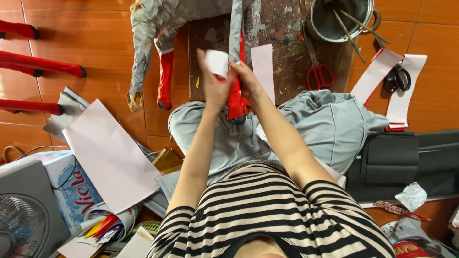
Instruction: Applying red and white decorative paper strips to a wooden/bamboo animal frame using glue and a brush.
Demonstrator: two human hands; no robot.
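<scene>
A small white paper slip [217, 62] is pinched in the closed grip of the left hand [213, 86] and pressed against a red-and-grey paper leg [235, 93], itself clasped by the right hand [246, 79] above a stained wooden board [282, 28].

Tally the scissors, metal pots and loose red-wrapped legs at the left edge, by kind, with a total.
Scissors: 2, red-handled scissors and black-handled scissors
Metal pot: 1
Loose red legs at left edge: 3
Total: 6
</scene>
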